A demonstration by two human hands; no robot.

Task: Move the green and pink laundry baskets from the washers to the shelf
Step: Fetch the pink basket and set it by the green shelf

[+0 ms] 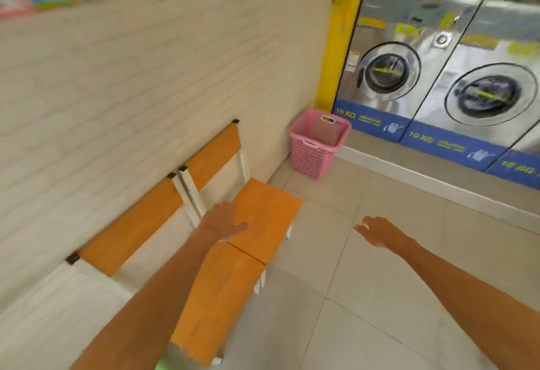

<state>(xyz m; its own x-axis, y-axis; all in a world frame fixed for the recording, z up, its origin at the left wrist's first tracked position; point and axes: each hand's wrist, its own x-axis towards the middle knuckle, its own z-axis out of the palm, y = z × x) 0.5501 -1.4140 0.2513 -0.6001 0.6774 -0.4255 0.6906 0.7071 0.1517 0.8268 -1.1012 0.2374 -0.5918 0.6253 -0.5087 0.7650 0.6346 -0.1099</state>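
A pink laundry basket (317,141) stands upright on the floor in the corner, between the brick-pattern wall and the leftmost washer (388,77). It looks empty inside. My left hand (223,222) is held out over the orange chair seats, fingers apart, holding nothing. My right hand (378,231) hovers over the tiled floor, also with spread fingers and nothing in it. Both hands are well short of the basket. A blurred green patch (163,365) shows at the bottom edge; I cannot tell what it is. No shelf is in view.
Two orange-and-white chairs (263,217) stand against the left wall, between me and the basket. A row of steel washers (491,98) on a raised plinth runs along the right. Pale floor tiles (365,296) lie between chairs and washers.
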